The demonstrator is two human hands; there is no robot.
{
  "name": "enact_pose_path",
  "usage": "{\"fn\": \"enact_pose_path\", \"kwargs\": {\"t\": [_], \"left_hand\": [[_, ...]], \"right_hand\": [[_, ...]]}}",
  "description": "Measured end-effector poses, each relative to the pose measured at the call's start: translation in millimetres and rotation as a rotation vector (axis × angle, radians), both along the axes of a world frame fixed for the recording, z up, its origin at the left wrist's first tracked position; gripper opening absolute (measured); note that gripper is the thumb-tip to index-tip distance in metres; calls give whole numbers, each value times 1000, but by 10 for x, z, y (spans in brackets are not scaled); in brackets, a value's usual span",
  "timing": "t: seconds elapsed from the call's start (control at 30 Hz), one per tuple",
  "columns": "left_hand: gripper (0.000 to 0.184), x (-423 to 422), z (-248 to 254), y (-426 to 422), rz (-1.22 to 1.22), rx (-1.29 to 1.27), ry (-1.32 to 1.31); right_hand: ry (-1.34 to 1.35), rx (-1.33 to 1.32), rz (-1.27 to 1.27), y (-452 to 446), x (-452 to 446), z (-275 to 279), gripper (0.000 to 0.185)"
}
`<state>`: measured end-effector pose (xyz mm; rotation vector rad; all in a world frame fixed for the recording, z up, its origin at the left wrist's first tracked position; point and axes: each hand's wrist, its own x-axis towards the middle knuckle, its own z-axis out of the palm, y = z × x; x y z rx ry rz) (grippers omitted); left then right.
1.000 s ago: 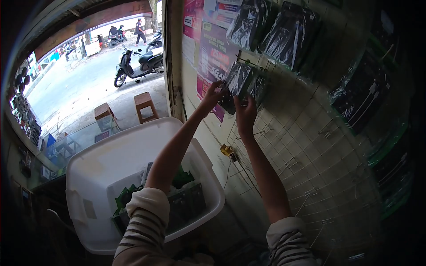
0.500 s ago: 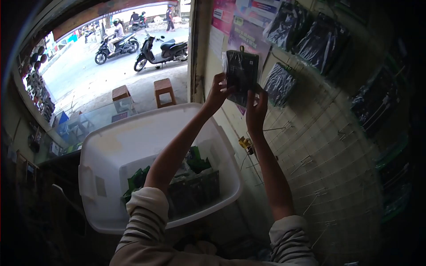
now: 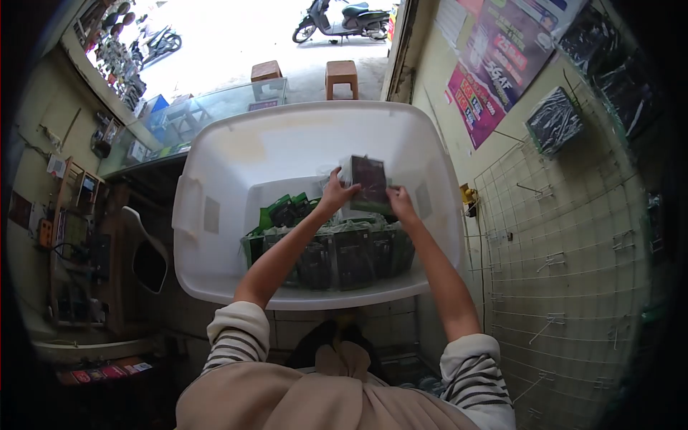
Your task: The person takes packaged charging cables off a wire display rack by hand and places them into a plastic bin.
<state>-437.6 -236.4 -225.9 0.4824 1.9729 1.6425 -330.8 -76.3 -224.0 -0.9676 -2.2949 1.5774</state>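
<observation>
Between both hands is a dark, flat rectangular packet (image 3: 368, 178) in clear plastic, slightly blurred, held over the white plastic tub (image 3: 222, 154). My left hand (image 3: 338, 193) grips its left edge, fingers bent around it. On the opposite side, my right hand (image 3: 401, 203) pinches the lower right edge. Below the hands, several similar dark packets (image 3: 351, 259) in clear wrapping stand in a row inside the tub. Behind them to the left lie more packets with green edges (image 3: 283, 209). What is printed on the held packet is too blurred to read.
A wire grid (image 3: 566, 287) with hooks covers the right wall, with a wrapped dark packet (image 3: 555, 122) hanging near its top. Posters (image 3: 494, 64) are fixed beside it. Beyond the tub stand a glass counter (image 3: 236, 97), wooden stools (image 3: 342, 77) and a parked scooter (image 3: 345, 20).
Both hands have brought the packet down from beside the wall to above the tub. The head view has tilted down and turned left, showing more of the tub.
</observation>
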Motion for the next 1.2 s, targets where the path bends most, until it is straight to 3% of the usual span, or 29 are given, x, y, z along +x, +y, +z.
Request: {"fn": "enact_pose_path", "kwargs": {"t": [0.07,0.13,0.2,0.3,0.37,0.47,0.53,0.63,0.73,0.8,0.93,1.0,1.13,1.2], "left_hand": [[85,42,-241,-113,12,-69,-42],[90,103,-422,-207,-39,-276,38],[93,145,-494,-254,-81,-325,149],[94,176,-487,-255,-134,-360,30],[91,149,-527,-172,-113,-711,303],[89,274,126,52,10,-761,358],[88,270,434,340,-9,-605,405],[81,347,975,894,-45,-117,717],[74,619,1638,1458,-159,164,719],[72,703,1772,1939,-228,319,717],[68,753,2006,2791,-202,481,814],[68,678,2042,3207,-205,535,847],[73,534,1938,3853,-266,524,826],[76,472,1905,4004,-337,471,847]], "right_hand": [[-156,-317,3,-137,32,-148,37],[-216,-334,58,-186,62,-212,39],[-277,-353,106,-200,77,-291,42],[-257,-250,163,-161,71,-352,44],[-315,-24,287,-106,65,-291,45],[-168,131,276,57,176,59,42],[-107,216,225,213,333,617,37],[290,293,56,482,606,1371,28],[505,473,-134,814,908,1973,23],[617,559,-259,1049,1077,2193,25],[646,623,-423,1639,1225,2153,41],[579,625,-461,1910,1201,2057,57],[468,655,-476,2114,1111,2062,68],[463,718,-499,2167,1043,1986,64]]}}
